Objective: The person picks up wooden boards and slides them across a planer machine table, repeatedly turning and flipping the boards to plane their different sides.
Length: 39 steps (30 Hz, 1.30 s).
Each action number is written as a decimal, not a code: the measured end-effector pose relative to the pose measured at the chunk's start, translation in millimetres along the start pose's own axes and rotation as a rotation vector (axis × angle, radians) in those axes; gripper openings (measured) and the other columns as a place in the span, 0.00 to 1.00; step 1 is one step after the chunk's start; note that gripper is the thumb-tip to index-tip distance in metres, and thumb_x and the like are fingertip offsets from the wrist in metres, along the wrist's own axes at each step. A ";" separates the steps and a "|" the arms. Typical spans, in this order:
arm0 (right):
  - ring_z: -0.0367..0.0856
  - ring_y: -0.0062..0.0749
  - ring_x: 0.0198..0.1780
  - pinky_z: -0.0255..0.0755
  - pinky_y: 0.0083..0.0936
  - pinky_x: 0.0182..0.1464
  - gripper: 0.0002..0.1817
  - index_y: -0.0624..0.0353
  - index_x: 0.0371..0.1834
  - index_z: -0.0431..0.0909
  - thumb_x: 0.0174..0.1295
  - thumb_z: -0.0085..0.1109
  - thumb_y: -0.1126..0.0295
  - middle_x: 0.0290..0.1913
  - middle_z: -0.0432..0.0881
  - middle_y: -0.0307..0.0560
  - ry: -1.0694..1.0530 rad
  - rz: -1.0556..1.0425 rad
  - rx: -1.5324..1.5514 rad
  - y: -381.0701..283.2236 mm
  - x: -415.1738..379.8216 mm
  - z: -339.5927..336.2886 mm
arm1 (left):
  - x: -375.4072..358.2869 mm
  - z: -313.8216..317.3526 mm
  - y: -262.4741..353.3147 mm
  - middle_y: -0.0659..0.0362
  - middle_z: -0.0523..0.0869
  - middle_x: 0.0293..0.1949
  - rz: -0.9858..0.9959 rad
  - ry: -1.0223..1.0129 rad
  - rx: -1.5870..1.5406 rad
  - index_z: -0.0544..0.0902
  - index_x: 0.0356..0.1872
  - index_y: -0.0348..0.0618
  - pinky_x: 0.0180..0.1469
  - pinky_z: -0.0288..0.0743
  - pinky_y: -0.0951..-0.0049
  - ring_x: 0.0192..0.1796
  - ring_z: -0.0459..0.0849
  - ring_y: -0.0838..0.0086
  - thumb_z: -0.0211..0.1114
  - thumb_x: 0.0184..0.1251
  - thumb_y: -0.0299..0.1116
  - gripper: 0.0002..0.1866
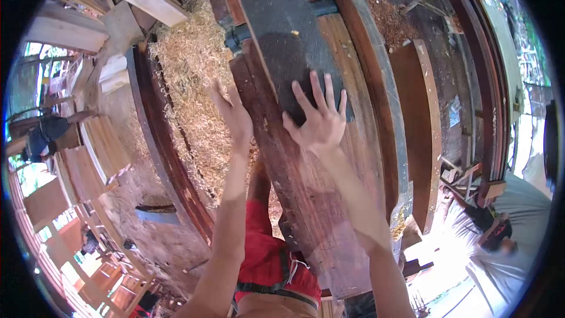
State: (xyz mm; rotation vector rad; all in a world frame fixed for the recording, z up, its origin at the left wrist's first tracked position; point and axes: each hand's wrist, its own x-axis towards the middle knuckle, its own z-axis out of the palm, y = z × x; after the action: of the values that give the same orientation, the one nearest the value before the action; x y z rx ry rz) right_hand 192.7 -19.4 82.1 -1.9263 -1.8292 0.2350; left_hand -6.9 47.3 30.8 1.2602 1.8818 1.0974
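The dark board [273,17] lay lengthwise along the wooden bench [318,200], ahead of you. Your right hand [321,119] was spread open at its near end, fingers unclosed, gripping nothing. Your left hand [236,115], open and empty, was beside the bench's left edge, near pale shavings [188,65].

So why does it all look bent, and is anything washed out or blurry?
Head view: probably a very wide lens, bowing the beam toward the right inside a black surround; glare washes out the lower right, around the grey sheet; the left hand looks softer than the right hand; a darker shadow lies on the dark board beyond the fingers.
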 end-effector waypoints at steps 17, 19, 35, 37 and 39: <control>0.58 0.56 0.89 0.47 0.69 0.87 0.40 0.34 0.79 0.80 0.61 0.70 0.38 0.87 0.66 0.52 0.078 -0.052 -0.002 -2.4 158.1 61.4 | -59.1 11.7 -84.0 0.40 0.72 0.78 -0.312 -0.072 -0.151 0.61 0.83 0.34 0.78 0.65 0.53 0.76 0.74 0.50 0.51 0.92 0.53 0.35; 0.57 0.56 0.89 0.46 0.68 0.87 0.41 0.35 0.80 0.78 0.63 0.67 0.37 0.87 0.66 0.54 0.070 -0.046 -0.061 -3.9 174.8 67.3 | -59.9 6.5 -54.9 0.42 0.72 0.79 -0.376 -0.126 -0.168 0.63 0.84 0.35 0.81 0.62 0.55 0.78 0.72 0.53 0.51 0.92 0.54 0.36; 0.56 0.62 0.88 0.51 0.62 0.86 0.46 0.41 0.88 0.63 0.71 0.54 0.32 0.86 0.66 0.59 0.112 0.230 0.020 -16.7 394.6 133.3 | 125.5 1.4 -42.4 0.54 0.81 0.63 -0.352 0.109 -0.491 0.73 0.71 0.38 0.67 0.74 0.65 0.65 0.81 0.65 0.63 0.87 0.49 0.27; 0.64 0.65 0.84 0.60 0.59 0.83 0.49 0.60 0.84 0.64 0.72 0.55 0.32 0.82 0.68 0.70 0.034 0.500 0.120 -18.8 408.9 116.3 | 206.3 -0.8 -32.1 0.52 0.81 0.67 -0.359 -0.091 -0.421 0.73 0.75 0.37 0.69 0.73 0.65 0.69 0.80 0.62 0.65 0.85 0.52 0.32; 0.71 0.66 0.80 0.64 0.57 0.80 0.53 0.73 0.80 0.64 0.72 0.54 0.32 0.79 0.70 0.75 -0.120 0.630 0.133 -34.2 411.0 101.5 | 276.7 10.6 -18.0 0.51 0.82 0.66 -0.379 -0.217 -0.411 0.75 0.77 0.38 0.69 0.73 0.65 0.66 0.81 0.61 0.70 0.79 0.60 0.40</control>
State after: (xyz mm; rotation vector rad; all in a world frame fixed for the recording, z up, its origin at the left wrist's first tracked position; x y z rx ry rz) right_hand 157.7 403.9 88.0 -2.3749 -1.1782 0.6660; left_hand -104.4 305.0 -1.7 0.7235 1.5474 1.0257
